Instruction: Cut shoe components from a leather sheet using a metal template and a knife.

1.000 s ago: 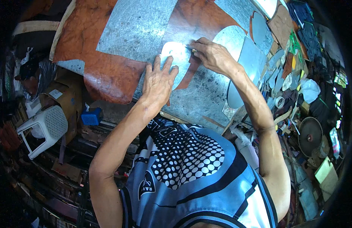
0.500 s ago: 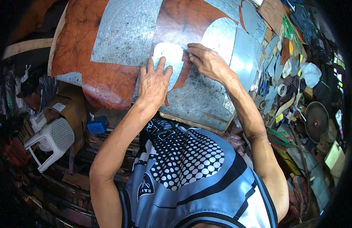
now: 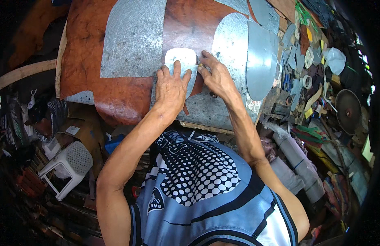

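My left hand (image 3: 172,91) lies flat with spread fingers on a pale round-cornered template (image 3: 180,54), pressing it against a brown leather sheet (image 3: 124,96). At the template's right edge, my right hand (image 3: 217,78) is closed in a pinch. Between its fingertips is a small, thin, dark tool, mostly hidden, whose exact kind I cannot make out. A cut strip of brown leather (image 3: 197,84) shows between the template and the right hand. The leather lies over a grey metal-topped table (image 3: 210,107).
Left of the template is a large scratched grey panel (image 3: 134,39); a smooth grey oval panel (image 3: 262,61) lies to the right. Scissors (image 3: 286,83), tape rolls (image 3: 307,82) and grey cutouts crowd the right side. A white plastic stool (image 3: 71,164) stands lower left.
My right hand has shifted slightly down along the template's edge, its fingers more bent. The left hand still presses the template. The whole view has turned a little.
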